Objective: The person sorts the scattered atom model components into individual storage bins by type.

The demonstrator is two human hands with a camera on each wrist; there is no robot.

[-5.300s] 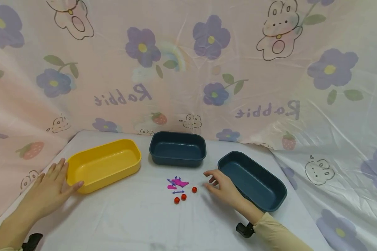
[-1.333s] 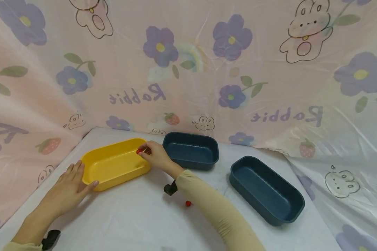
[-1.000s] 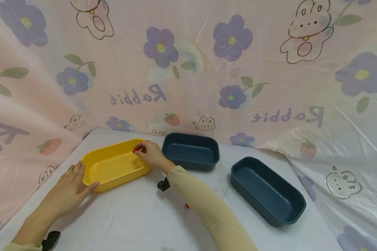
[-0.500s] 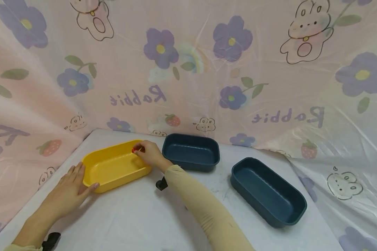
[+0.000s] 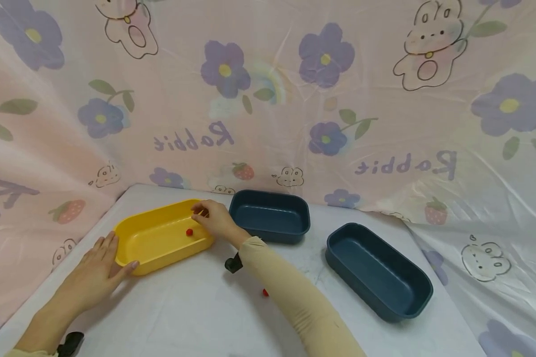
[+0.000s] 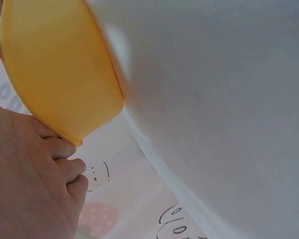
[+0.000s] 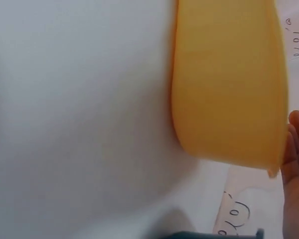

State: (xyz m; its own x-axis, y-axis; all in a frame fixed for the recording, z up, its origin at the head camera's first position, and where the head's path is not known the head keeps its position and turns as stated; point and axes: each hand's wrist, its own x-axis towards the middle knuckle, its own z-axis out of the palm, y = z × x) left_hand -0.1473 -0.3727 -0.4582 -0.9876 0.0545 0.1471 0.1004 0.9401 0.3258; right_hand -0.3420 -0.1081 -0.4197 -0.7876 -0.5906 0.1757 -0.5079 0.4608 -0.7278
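A small red ball (image 5: 189,232) lies inside the yellow tray (image 5: 161,257), toward its right end. Just above that end is my right hand (image 5: 214,218), its fingers loosely bent and nothing visible between them. My left hand (image 5: 91,270) rests against the left end of the same tray, fingers extended along the rim and thumb at the near side. In the left wrist view its fingertips touch the rim of the yellow tray (image 6: 65,64). A second red ball (image 5: 265,292) sits on the cloth, partly covered by the right sleeve.
A dark blue tray (image 5: 268,234) stands at the back, close to my right forearm. Another dark blue tray (image 5: 362,277) stands at an angle on the right. White cloth (image 5: 174,312) covers the table, and a printed curtain (image 5: 268,109) hangs behind.
One red ball, pinched by my right hand over the yellow tray until half a second ago, now lies in it. The pink and purple pieces seen earlier are out of sight.
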